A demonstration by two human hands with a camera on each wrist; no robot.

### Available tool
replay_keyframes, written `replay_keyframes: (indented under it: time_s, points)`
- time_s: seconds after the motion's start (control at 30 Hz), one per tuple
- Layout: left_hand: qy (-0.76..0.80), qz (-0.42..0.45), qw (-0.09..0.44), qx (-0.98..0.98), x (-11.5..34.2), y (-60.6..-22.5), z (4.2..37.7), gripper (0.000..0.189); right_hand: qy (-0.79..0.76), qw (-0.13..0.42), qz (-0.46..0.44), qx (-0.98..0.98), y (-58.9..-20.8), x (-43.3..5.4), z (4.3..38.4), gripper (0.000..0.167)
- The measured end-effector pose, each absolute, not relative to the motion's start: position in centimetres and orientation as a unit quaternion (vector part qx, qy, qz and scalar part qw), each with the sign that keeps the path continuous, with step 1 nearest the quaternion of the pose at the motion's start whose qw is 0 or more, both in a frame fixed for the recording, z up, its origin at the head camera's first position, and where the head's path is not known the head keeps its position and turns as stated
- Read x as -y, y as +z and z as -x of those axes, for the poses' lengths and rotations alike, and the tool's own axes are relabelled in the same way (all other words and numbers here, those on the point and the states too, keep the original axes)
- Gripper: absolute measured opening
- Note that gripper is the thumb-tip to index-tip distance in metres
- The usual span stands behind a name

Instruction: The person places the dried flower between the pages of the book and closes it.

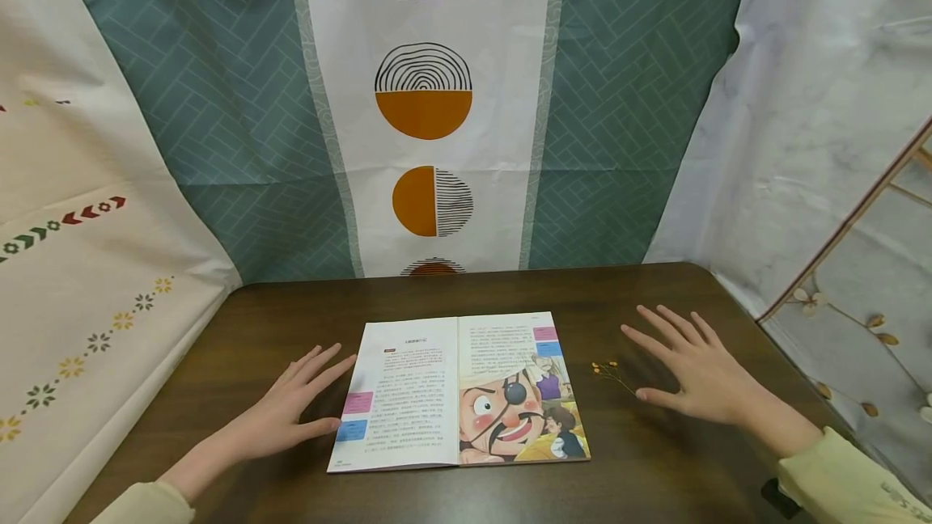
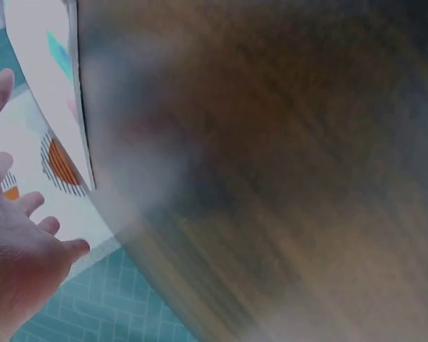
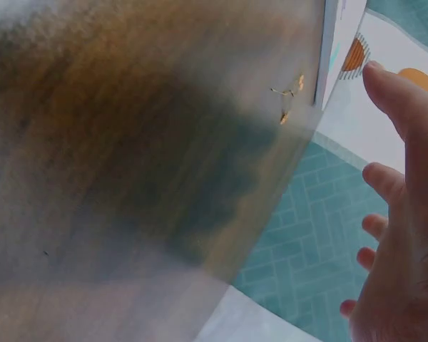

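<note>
An open book [image 1: 408, 403] lies on the dark wooden table, text on its left page and a cartoon pirate on its right. Just left of it is my left hand [image 1: 291, 404], fingers spread and holding nothing, the thumb close to the book's left edge. My right hand [image 1: 695, 370] is out to the right, also spread and with nothing in it. Between that hand and the book lies a thin sprig [image 1: 615, 374] with small orange-yellow heads, its stem end near the right thumb. In the right wrist view the sprig [image 3: 300, 82] shows beside the book's edge.
The brown table [image 1: 510, 500] ends at a hanging cloth [image 1: 247, 103] with green and white panels. Pale patterned cloths flank it left [image 1: 87, 306] and right [image 1: 815, 103]. A small black object [image 1: 779, 500] sits by the right sleeve.
</note>
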State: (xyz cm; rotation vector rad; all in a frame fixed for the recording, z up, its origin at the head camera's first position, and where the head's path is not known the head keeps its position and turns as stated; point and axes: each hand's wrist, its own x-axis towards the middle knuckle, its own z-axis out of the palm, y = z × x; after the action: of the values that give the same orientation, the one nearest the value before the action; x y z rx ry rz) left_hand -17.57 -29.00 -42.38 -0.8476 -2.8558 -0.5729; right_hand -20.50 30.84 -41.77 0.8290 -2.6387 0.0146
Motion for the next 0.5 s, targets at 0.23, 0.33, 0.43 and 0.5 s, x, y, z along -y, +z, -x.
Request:
replay_keyframes:
  time_s: [0.23,0.33,0.43,0.5]
  points:
    - [-0.185,0.274,0.035,0.943,28.7,-43.1,16.7,0.08,0.013,0.175,-0.294,0.94,-42.5,-30.6,20.2,0.091]
    - [-0.183,0.251,0.013,0.951,28.6,-43.3,16.5,0.084,0.016,0.171,-0.295,0.94,-42.7,-30.5,20.1,0.09]
    - [-0.179,0.223,-0.02,0.958,28.5,-43.3,16.5,0.089,0.017,0.169,-0.295,0.94,-42.8,-30.4,20.0,0.09]
    - [-0.181,0.211,-0.039,0.96,28.5,-43.3,16.6,0.091,0.017,0.167,-0.294,0.941,-42.9,-30.4,20.0,0.09]
